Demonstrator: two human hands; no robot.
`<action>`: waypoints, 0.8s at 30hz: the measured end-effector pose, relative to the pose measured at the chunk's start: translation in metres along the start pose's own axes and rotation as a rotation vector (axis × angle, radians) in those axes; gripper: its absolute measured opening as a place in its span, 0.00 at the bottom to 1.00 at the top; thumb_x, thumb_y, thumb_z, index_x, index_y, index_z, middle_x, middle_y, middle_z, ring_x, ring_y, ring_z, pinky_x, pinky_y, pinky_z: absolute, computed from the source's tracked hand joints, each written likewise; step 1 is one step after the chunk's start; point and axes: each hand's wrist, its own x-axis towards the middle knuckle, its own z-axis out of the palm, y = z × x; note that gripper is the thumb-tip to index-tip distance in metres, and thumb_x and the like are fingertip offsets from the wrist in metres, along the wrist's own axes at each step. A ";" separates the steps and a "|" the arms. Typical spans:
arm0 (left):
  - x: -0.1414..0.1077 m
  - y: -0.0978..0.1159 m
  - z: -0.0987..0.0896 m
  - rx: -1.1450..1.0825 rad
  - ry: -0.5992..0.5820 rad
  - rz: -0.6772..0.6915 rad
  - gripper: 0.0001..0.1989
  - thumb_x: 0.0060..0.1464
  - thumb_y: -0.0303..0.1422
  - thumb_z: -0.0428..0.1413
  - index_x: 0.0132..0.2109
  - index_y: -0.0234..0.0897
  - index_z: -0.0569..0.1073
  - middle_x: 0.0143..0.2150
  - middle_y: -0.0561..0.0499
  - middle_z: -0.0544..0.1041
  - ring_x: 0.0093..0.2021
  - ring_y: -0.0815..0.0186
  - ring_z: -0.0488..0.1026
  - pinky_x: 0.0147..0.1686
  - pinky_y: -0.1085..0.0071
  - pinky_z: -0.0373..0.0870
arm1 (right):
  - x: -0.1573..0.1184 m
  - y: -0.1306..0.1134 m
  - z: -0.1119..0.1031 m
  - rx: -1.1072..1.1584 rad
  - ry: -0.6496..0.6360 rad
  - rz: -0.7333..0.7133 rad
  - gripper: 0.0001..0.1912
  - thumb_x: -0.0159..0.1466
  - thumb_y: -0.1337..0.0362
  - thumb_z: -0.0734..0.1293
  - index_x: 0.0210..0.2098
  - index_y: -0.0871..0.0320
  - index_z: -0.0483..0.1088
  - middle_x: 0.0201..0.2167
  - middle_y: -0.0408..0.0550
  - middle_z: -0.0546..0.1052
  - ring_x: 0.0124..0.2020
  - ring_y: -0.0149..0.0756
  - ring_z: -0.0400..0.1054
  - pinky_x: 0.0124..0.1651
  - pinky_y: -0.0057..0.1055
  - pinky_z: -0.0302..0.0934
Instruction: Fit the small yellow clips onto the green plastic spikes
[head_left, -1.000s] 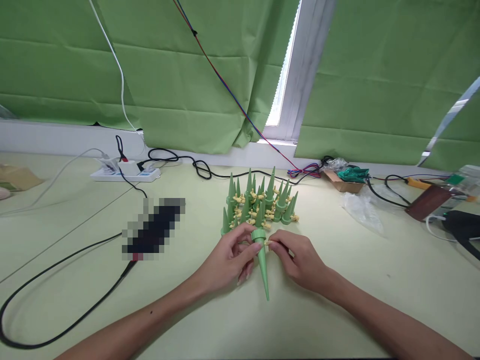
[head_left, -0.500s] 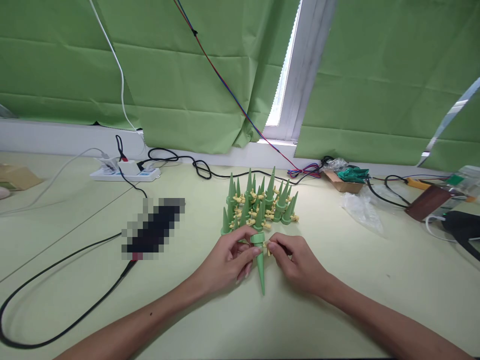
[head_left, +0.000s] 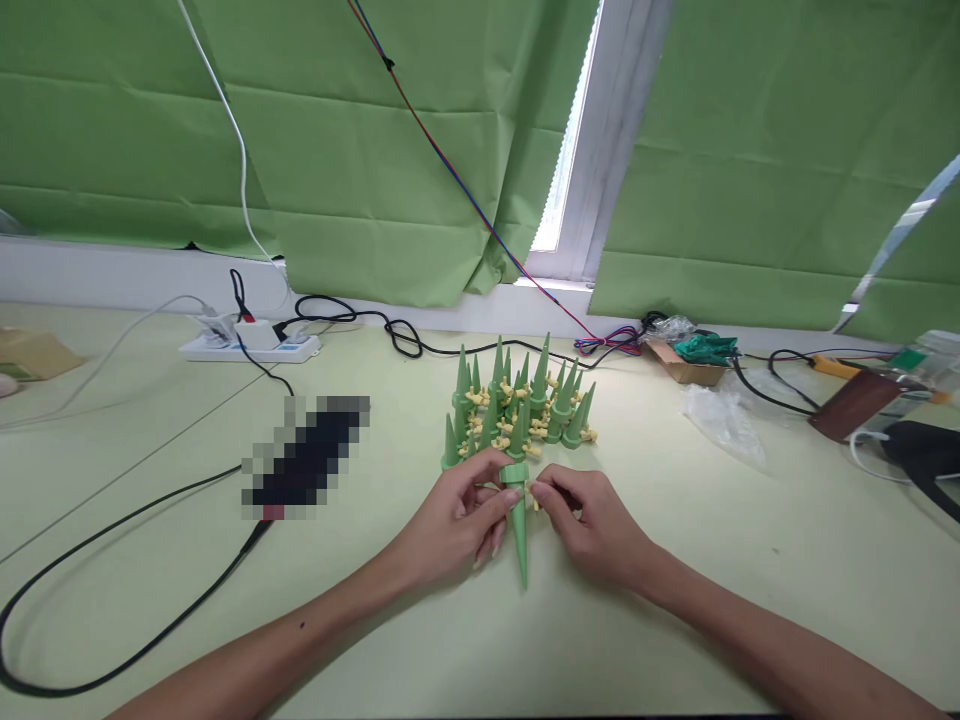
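My left hand (head_left: 474, 510) grips a green plant watering spike (head_left: 520, 540) near its wide collar, with the pointed end hanging down toward me. From the right, my right hand (head_left: 589, 515) pinches a small yellow valve (head_left: 535, 497) at the spike's side, just below the collar. Part of the valve is hidden by my right fingers. Just beyond my hands, several similar green spikes (head_left: 540, 385) stand upright in a tight cluster, points up, with yellow valves on their sides.
A white power strip (head_left: 255, 348) with plugs lies at the back left. Left of my hands is a blurred-out dark device (head_left: 311, 465) on a black cable (head_left: 97, 685). At the back right are a cardboard box (head_left: 684, 365), a clear plastic bag (head_left: 724, 425) and a brown bottle-like object (head_left: 855, 405).
Both hands hold nearly the same place. The spike's tip has shifted very slightly left, and my right fingers have edged left, closer to the spike.
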 end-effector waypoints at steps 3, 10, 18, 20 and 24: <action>0.001 0.002 0.001 -0.039 -0.005 0.001 0.13 0.62 0.43 0.54 0.40 0.37 0.65 0.19 0.60 0.66 0.15 0.75 0.60 0.16 0.78 0.58 | 0.000 0.000 0.001 -0.020 0.004 -0.013 0.17 0.71 0.61 0.56 0.26 0.57 0.60 0.20 0.39 0.61 0.22 0.29 0.52 0.26 0.28 0.47; 0.003 -0.001 0.000 -0.133 -0.010 0.000 0.15 0.59 0.43 0.57 0.39 0.37 0.65 0.21 0.60 0.66 0.15 0.76 0.62 0.14 0.79 0.57 | 0.002 0.001 0.001 -0.053 0.010 -0.042 0.17 0.71 0.61 0.56 0.26 0.56 0.60 0.20 0.39 0.62 0.22 0.30 0.53 0.27 0.28 0.47; 0.005 -0.002 0.000 -0.168 -0.002 -0.029 0.16 0.57 0.44 0.59 0.39 0.37 0.65 0.21 0.60 0.66 0.15 0.75 0.62 0.14 0.79 0.58 | 0.001 0.003 0.001 -0.057 0.014 -0.054 0.17 0.71 0.62 0.57 0.26 0.57 0.60 0.21 0.39 0.62 0.22 0.29 0.53 0.28 0.28 0.47; 0.005 -0.001 0.000 -0.168 0.016 -0.031 0.17 0.57 0.44 0.59 0.43 0.38 0.65 0.21 0.61 0.66 0.15 0.75 0.62 0.14 0.79 0.58 | 0.002 0.003 0.001 -0.050 0.016 -0.038 0.17 0.71 0.61 0.57 0.26 0.57 0.60 0.20 0.39 0.62 0.22 0.29 0.53 0.27 0.28 0.47; 0.002 0.000 0.001 -0.112 0.076 0.009 0.18 0.61 0.44 0.55 0.51 0.39 0.63 0.20 0.62 0.64 0.14 0.73 0.62 0.14 0.78 0.58 | 0.003 0.003 0.000 -0.010 0.039 0.039 0.20 0.72 0.58 0.56 0.24 0.57 0.61 0.19 0.39 0.60 0.21 0.29 0.53 0.26 0.28 0.47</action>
